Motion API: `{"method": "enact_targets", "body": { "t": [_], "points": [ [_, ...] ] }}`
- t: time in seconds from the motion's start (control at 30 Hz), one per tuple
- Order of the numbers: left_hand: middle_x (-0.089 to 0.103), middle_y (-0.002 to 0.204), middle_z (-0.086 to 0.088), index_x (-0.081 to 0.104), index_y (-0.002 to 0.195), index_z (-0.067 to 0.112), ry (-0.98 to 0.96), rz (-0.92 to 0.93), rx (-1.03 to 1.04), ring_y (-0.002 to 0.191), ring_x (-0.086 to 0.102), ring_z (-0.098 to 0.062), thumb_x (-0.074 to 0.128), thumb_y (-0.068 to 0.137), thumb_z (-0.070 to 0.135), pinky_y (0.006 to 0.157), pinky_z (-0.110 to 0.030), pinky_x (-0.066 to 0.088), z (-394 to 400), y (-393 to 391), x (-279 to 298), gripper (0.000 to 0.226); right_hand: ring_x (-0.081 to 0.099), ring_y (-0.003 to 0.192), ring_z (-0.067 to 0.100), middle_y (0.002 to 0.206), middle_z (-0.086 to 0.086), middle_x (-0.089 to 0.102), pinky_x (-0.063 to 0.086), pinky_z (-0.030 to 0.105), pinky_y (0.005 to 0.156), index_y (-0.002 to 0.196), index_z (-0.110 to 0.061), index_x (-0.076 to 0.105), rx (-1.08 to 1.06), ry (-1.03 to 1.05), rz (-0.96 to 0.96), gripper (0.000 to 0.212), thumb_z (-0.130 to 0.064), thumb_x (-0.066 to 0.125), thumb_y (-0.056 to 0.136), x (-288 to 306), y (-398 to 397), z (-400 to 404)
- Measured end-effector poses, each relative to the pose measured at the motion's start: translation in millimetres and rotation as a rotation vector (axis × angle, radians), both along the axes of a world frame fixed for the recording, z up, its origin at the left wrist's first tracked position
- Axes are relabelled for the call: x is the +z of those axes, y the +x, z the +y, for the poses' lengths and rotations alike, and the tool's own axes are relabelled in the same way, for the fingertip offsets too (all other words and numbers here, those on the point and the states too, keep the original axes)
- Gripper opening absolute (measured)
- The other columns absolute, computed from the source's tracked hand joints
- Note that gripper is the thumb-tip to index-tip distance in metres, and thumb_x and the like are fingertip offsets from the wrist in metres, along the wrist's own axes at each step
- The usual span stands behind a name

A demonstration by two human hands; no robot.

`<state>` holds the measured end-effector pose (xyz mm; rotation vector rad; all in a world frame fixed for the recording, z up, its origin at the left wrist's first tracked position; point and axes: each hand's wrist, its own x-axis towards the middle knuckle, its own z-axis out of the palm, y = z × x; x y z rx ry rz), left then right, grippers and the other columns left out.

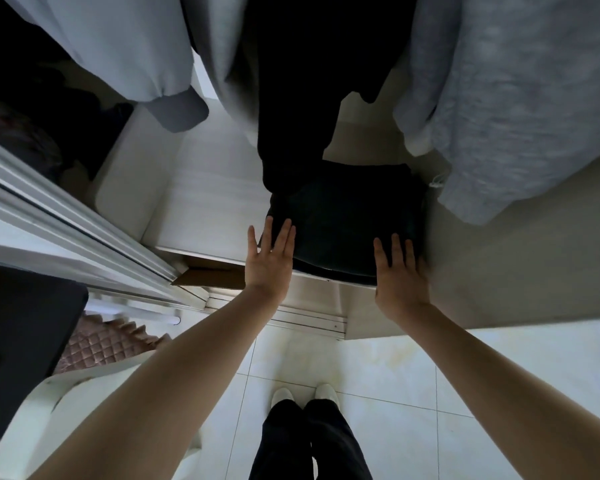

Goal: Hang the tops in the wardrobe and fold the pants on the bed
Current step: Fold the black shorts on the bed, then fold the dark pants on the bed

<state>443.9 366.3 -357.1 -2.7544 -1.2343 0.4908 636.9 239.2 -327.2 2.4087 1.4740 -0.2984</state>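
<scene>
Both hands flat — left hand [269, 259], right hand [400, 271] — dark folded pants [343, 216]

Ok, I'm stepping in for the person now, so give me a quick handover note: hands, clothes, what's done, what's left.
Left hand: open, flat against the left side of the folded dark pants.
Right hand: open, flat on their right side.
The pants lie on the wardrobe shelf, at its front edge.
Done: tops hang above; this pair is folded.
Left: probably nudge the pants further in. The bed is out of view, so I cannot tell what remains there.
</scene>
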Motion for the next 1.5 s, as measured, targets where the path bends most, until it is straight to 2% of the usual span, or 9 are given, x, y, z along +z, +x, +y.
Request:
{"method": "enact_targets", "body": {
  "t": [0.23,0.37,0.43,0.6,0.83,0.97,1.27,1.4,1.5],
  "points": [
    [-0.003,0.164,-0.009,-0.003,0.156,0.010,-0.177,0.016,0.106,0.149,-0.008,-0.037,0.046,0.098,0.027,0.121,-0.053,0.005,-29,-12,42,0.077,0.012,0.147,0.031,0.159,0.007,0.018,0.018,0.046,0.118,0.153,-0.013,0.004,0.109,0.100,0.100,0.080,-0.019,0.053,0.091,39,-29,-12],
    [0.029,0.158,-0.008,0.013,0.155,0.014,-0.187,-0.157,0.177,0.149,0.014,-0.032,0.047,0.099,0.028,0.121,-0.046,0.017,-59,-37,72,0.067,0.045,0.130,0.039,0.135,0.018,0.054,0.040,0.050,0.104,0.142,-0.003,0.039,0.192,0.192,0.170,0.074,-0.013,0.070,0.075,59,-43,-30],
    [0.042,0.151,-0.006,0.023,0.153,0.018,-0.144,-0.288,0.291,0.146,0.026,-0.028,0.045,0.099,0.031,0.119,-0.044,0.019,-77,-47,88,0.060,0.052,0.123,0.040,0.125,0.019,0.061,0.044,0.050,0.099,0.137,-0.001,0.047,0.236,0.254,0.186,0.071,-0.013,0.074,0.071,71,-47,-39],
    [0.060,0.132,-0.007,0.044,0.142,0.017,-0.127,-0.639,0.667,0.130,0.047,-0.029,0.053,0.093,0.017,0.113,-0.042,0.033,-122,-56,120,0.050,0.029,0.141,0.031,0.146,0.014,0.041,0.022,0.040,0.115,0.149,-0.008,0.023,0.370,0.292,0.268,0.062,-0.020,0.049,0.094,91,-53,-59],
    [0.069,0.114,0.000,0.060,0.126,0.018,0.029,-0.958,1.061,0.113,0.057,-0.022,0.055,0.093,0.013,0.098,-0.040,0.049,-235,-52,148,0.034,0.035,0.135,0.026,0.145,0.011,0.041,0.030,0.038,0.113,0.149,-0.011,0.022,0.615,0.271,0.460,0.060,-0.024,0.047,0.096,115,-57,-92],
    [0.066,0.115,0.002,0.060,0.126,0.019,0.067,-1.019,1.248,0.104,0.059,-0.017,0.055,0.093,0.013,0.083,-0.022,0.042,-306,-50,158,0.034,0.043,0.131,0.022,0.143,0.007,0.045,0.039,0.034,0.109,0.149,-0.015,0.021,0.735,0.222,0.608,0.060,-0.028,0.049,0.098,126,-78,-121],
    [0.066,0.096,0.008,0.062,0.120,0.020,0.298,-1.096,1.739,0.096,0.059,-0.027,0.056,0.092,0.010,0.081,-0.038,0.049,-487,-69,148,0.031,0.046,0.121,0.025,0.131,0.011,0.051,0.038,0.032,0.102,0.148,-0.008,0.025,1.170,0.030,0.730,0.055,-0.024,0.043,0.099,127,-146,-216],
    [0.065,0.095,0.010,0.062,0.120,0.019,0.461,-1.086,1.978,0.096,0.059,-0.023,0.056,0.092,0.010,0.079,-0.031,0.042,-577,-69,140,0.030,0.045,0.122,0.025,0.129,0.010,0.052,0.034,0.031,0.104,0.146,-0.007,0.027,1.416,-0.068,0.748,0.051,-0.021,0.041,0.099,127,-183,-276],
    [0.066,0.095,0.011,0.063,0.117,0.020,0.575,-1.137,2.128,0.098,0.060,-0.020,0.057,0.091,0.011,0.083,-0.033,0.045,-648,-63,141,0.028,0.042,0.127,0.026,0.135,0.012,0.049,0.031,0.032,0.107,0.146,-0.005,0.028,1.577,-0.134,0.760,0.050,-0.019,0.040,0.099,132,-207,-333]
  ]
}}
